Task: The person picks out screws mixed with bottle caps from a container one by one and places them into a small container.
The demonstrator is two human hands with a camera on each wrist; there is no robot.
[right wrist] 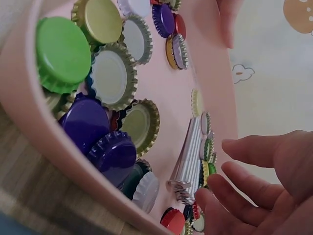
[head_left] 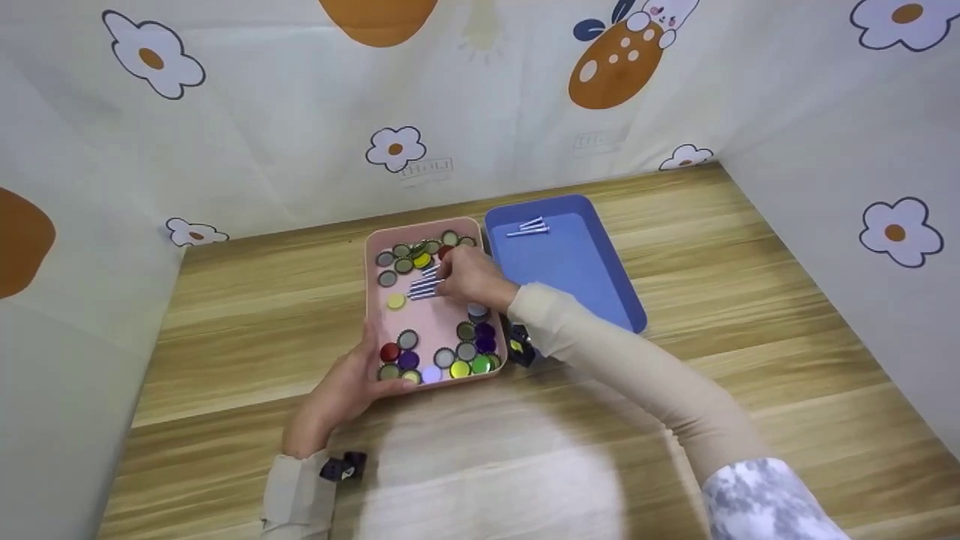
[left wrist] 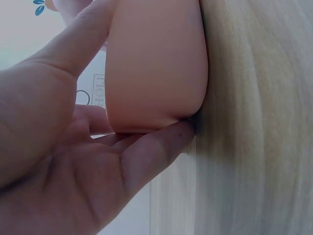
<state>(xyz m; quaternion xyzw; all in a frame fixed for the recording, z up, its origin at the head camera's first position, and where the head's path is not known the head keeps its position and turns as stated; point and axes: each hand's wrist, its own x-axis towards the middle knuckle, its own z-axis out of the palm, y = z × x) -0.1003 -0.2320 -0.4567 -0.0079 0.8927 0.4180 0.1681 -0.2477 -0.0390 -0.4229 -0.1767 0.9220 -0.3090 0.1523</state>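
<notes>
A pink tray (head_left: 431, 319) holds many bottle caps (head_left: 444, 357) and a loose bundle of long silver nails (head_left: 424, 288). My left hand (head_left: 346, 386) holds the tray's near left corner, thumb on the near wall and fingers along the left side; the left wrist view shows them against the tray wall (left wrist: 156, 63). Over the tray, my right hand (head_left: 474, 277) reaches down beside the nails. In the right wrist view, its thumb and fingers (right wrist: 252, 152) are spread apart near the nail heads (right wrist: 182, 188), with nothing visibly held.
A blue tray (head_left: 559, 262) stands against the right side of the pink one, with a few nails (head_left: 531, 226) at its far end. Both sit on a wooden table (head_left: 247, 322). Patterned white cloth walls (head_left: 285, 127) rise behind and at the sides.
</notes>
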